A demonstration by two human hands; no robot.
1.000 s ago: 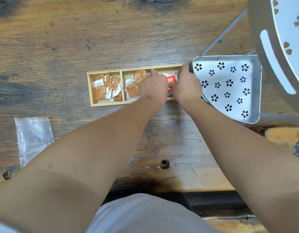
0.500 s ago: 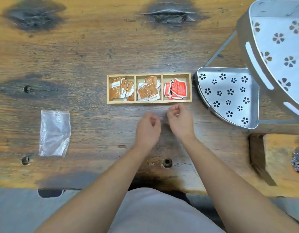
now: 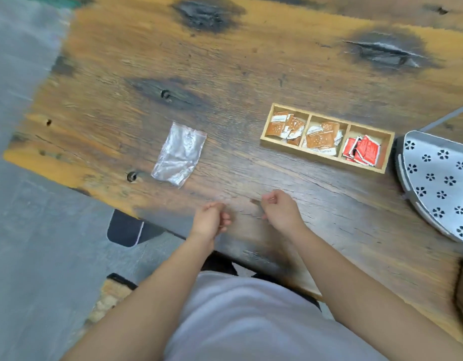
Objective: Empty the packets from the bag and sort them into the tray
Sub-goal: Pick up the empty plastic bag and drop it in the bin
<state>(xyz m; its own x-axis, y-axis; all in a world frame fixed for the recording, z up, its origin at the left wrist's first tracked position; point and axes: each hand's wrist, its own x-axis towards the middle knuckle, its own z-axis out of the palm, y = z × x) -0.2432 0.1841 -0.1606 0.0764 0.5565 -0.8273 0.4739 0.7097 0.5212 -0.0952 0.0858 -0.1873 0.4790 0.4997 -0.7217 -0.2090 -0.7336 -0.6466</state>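
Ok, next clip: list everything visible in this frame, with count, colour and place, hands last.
wooden tray: one, light wood, three compartments, on the table right of centre
orange packets: several, orange and white, left and middle compartments
red packets: several, red and white, right compartment
plastic bag: one, clear, flat on the table, looks empty
metal rack: one, silver with flower cut-outs, right edge
table: one, dark stained wood
left hand: loosely curled, holding nothing, near table edge
right hand: loosely curled, holding nothing
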